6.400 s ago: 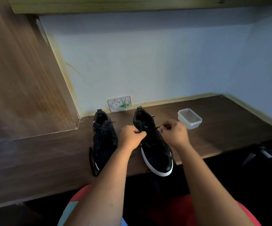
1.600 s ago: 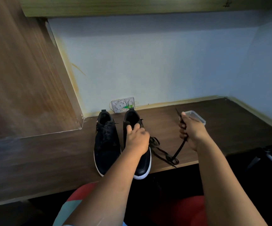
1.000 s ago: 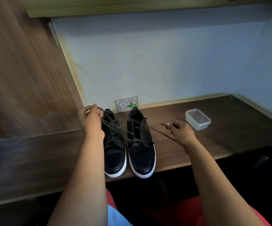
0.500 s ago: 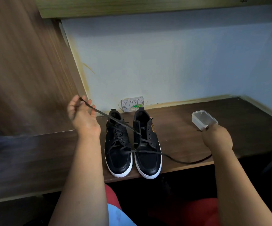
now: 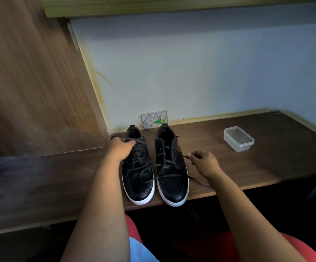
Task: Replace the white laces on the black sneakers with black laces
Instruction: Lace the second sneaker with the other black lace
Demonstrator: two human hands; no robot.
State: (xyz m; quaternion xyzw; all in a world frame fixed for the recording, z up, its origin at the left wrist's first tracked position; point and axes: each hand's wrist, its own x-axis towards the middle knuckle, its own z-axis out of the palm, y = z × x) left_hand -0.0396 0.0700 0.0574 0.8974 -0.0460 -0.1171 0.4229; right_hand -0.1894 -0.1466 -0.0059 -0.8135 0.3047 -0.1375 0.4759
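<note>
Hands have come back in from wide apart; left hand and right hand each pinch an end of the loose black lace, slack across both black white-soled sneakers, so threading can resume.

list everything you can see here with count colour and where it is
sneakers: 2, black with white soles, side by side at the desk's front edge
lace: 1 loose, black, draped across both sneakers
container: 1, clear plastic, on the desk right of the sneakers
wall box: 1, white, on the wall behind the sneakers
desk: 1, dark brown wood
left hand: 1, grip on the lace by the left sneaker's collar
right hand: 1, pinching the lace end right of the sneakers
</note>
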